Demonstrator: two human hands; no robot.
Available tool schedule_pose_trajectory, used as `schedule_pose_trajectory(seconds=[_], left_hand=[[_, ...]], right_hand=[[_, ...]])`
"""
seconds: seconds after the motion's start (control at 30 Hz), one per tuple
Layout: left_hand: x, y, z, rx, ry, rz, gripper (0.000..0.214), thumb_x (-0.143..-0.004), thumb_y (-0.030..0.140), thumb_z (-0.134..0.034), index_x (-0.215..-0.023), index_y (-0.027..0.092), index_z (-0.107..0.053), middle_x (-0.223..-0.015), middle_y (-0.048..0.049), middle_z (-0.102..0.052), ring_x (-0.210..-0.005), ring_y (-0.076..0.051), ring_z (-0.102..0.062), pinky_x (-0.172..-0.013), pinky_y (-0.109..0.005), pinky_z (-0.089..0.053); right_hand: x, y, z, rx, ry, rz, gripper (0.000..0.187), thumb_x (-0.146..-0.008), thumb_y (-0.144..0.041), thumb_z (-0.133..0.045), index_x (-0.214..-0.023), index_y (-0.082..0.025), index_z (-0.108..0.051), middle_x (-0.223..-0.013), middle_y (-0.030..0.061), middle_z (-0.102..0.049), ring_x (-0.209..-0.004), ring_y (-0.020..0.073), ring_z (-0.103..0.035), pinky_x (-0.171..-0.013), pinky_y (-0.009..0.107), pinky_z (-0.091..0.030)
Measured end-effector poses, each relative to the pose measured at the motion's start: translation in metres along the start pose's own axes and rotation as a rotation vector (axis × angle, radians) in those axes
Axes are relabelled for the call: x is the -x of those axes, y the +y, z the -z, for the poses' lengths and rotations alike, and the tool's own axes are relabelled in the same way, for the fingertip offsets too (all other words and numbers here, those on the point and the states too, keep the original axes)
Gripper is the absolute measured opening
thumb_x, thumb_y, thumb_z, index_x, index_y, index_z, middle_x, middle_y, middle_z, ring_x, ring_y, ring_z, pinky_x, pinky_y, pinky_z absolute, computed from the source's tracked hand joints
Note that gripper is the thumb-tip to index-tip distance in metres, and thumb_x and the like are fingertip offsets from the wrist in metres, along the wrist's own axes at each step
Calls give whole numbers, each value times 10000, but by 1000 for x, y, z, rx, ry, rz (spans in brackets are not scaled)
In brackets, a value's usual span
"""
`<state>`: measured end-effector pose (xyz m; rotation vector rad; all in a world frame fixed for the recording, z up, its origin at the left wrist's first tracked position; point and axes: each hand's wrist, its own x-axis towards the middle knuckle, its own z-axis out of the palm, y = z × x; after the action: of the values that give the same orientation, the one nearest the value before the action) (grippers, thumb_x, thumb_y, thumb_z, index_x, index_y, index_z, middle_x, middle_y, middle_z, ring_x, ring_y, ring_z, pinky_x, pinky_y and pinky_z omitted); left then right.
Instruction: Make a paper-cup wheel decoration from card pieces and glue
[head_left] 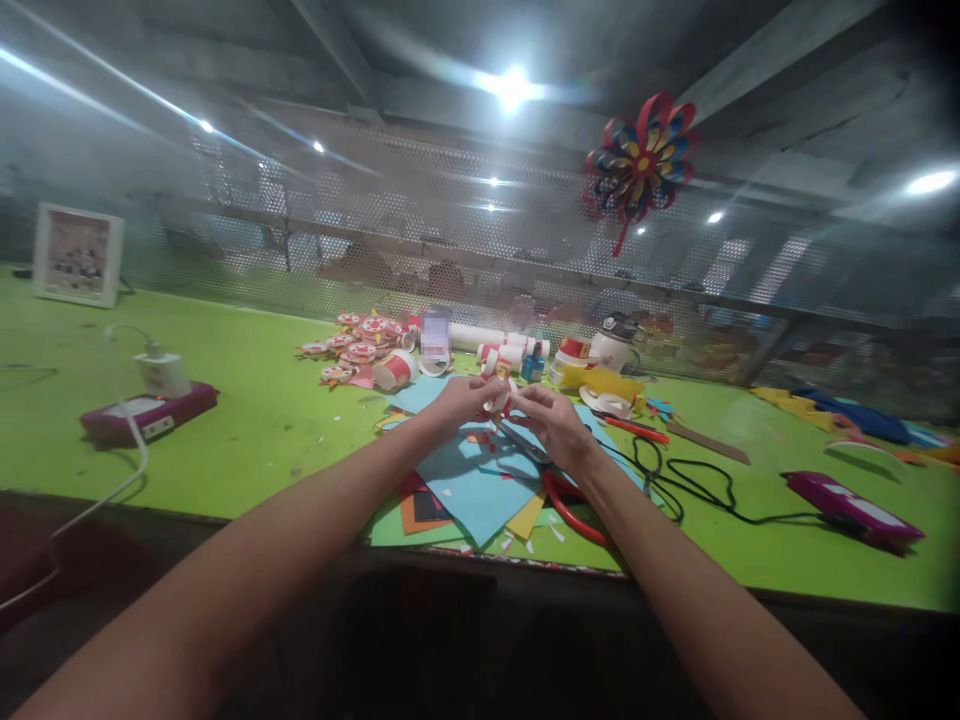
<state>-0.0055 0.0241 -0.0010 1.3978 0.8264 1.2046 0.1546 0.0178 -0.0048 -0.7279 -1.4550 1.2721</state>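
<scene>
A small red-and-white paper craft piece (498, 396) with yellow bits is held up between both hands above the middle of the table. My left hand (463, 400) pinches its left side with closed fingers. On the other side, the fingertips of my right hand (559, 425) close on its right edge. Beneath lie light blue paper sheets (480, 505) over orange, black and yellow ones. Scissors with red handles (574, 515) rest under my right wrist, their blades partly hidden by that hand. Similar red-and-white paper pieces (367, 345) are heaped at the back left.
Behind the hands stand a paper cup (395, 371), a phone (435, 335), a blue bottle (533, 365) and a white jug (613, 342). Purple power strips lie left (150, 413) and right (855, 508). A black cable (697, 480) loops at right. A pinwheel (643, 165) hangs above.
</scene>
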Motion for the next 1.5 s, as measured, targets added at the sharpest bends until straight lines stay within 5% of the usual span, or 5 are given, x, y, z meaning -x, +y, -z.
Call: schedule_pose_trajectory(seconds=[0.77, 1.0, 1.2, 1.33, 1.5], left_hand=[[2, -4, -3, -55, 69, -98, 404, -637, 514, -690, -734, 130, -613, -718, -33, -604, -690, -160, -569, -631, -278, -436], [2, -3, 1, -128, -14, -112, 409, -658, 476, -687, -863, 126, -631, -798, -57, -628, -720, -167, -580, -644, -279, -440], [-3, 0, 4, -355, 119, -239, 368, -672, 484, -657, -770, 130, -617, -704, -37, -615, -661, -166, -563, -601, -267, -418], [-2, 2, 5, -584, 256, -351, 358, -682, 497, -636, -744, 146, -594, -697, -31, -624, -666, -166, -565, -586, -254, -406], [0, 0, 3, -695, 299, -446, 309, -711, 460, -620, -755, 157, -576, -689, -19, -622, -637, -143, -558, -577, -238, -404]], right_hand=[[-5, 10, -1, 223, 121, 102, 326, -581, -410, -764, -691, -173, -569, -608, -31, -578, -589, 122, -539, -599, 270, -446], [-4, 7, -1, 221, 107, 119, 282, -592, -352, -753, -713, -171, -573, -610, -33, -586, -586, 121, -547, -576, 257, -446], [-1, 3, -3, 234, 66, 147, 273, -635, -360, -723, -777, -169, -588, -693, 2, -631, -640, 136, -581, -581, 258, -462], [-1, 0, -3, 462, 118, 132, 258, -662, -400, -668, -633, -168, -557, -549, -4, -580, -512, 126, -529, -504, 253, -430], [1, 2, -5, 597, 33, 197, 175, -701, -288, -560, -567, -176, -559, -509, -17, -553, -494, 119, -494, -520, 248, -396]])
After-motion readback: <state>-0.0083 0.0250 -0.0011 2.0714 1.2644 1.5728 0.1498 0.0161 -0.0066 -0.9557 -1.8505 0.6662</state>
